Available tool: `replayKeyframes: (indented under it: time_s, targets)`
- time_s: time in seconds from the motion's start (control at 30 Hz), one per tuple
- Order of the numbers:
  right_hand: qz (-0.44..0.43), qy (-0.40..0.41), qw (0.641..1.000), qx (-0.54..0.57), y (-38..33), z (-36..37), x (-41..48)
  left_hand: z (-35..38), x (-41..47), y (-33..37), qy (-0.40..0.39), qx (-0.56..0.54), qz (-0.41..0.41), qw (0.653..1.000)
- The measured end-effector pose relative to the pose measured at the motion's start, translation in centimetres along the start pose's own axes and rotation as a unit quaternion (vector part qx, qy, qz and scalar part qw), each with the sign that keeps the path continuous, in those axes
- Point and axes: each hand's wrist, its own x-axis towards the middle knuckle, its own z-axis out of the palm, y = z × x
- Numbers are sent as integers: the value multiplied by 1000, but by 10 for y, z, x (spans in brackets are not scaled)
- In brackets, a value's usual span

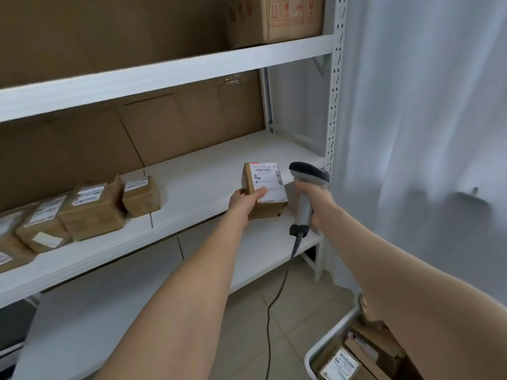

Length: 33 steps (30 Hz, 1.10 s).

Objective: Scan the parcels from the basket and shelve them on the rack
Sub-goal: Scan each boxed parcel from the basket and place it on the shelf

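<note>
One small brown cardboard parcel (264, 190), white barcode label up, is gripped by left hand (244, 200); right hand (315, 201) clasps grey scanner (307, 187).

The parcel (270, 182) is matt brown cardboard with a smooth white paper label. The scanner (307, 174) is grey plastic, its darker head faintly glossy, and its cable (269, 330) looks rubbery. The rack (164, 78) is smooth white-painted metal. The hanging sheet (425, 105) may be thin cloth or plastic film. The basket (332, 333) rim looks like white plastic.
</note>
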Motion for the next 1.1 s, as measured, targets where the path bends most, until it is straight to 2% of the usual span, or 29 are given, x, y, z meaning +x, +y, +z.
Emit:
replayKeyframes:
  time_s: [0.4,0.63,0.83,0.97,1.1]
  targets:
    - [56,-132,988,-51,21,172,55,-126,78,33,111,0,-45,993]
    - [69,-145,984,-74,50,276,112,-199,151,45,124,23,-107,986]
    - [84,-156,981,-75,74,328,146,-234,194,49,127,34,-160,978]
    - [92,-162,980,-75,85,347,158,-240,218,48,119,136,-129,975]
    - [93,-147,981,-90,91,357,166,-246,234,45,107,175,-94,974]
